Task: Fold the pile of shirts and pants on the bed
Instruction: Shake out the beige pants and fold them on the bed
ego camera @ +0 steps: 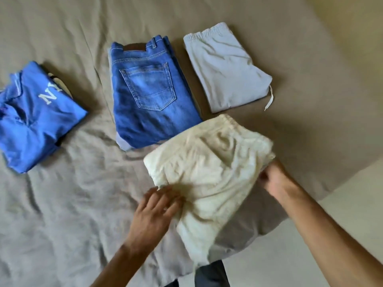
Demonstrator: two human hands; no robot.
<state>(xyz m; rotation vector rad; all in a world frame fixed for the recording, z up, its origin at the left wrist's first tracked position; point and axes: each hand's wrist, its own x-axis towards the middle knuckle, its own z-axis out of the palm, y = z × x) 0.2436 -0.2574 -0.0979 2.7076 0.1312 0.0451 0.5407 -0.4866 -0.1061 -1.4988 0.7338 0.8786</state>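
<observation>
Bed sheet (pixel 62 27): plain taupe-beige, no print; blue T-shirt (pixel 35 119) at 9 o'clock: bright royal blue, white "NY" lettering, pale stripe at collar edge; jeans (pixel 149 94) at 12 o'clock: mid-blue denim, faded lighter patch over the back pocket, light contrast stitching, brown waistband patch; sweatpants (pixel 223 73) at 1 o'clock: pale grey, white drawstring; cream pants (pixel 209 168) at centre: off-white, unpatterned.

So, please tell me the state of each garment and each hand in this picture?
blue shirt: folded, lying apart at the left
jeans: folded, flat
grey pants: folded, drawstring hanging out
cream pants: partly folded, held at both sides
left hand: fingers straight, pressing the cream pants
right hand: gripping the cream pants' edge
</observation>
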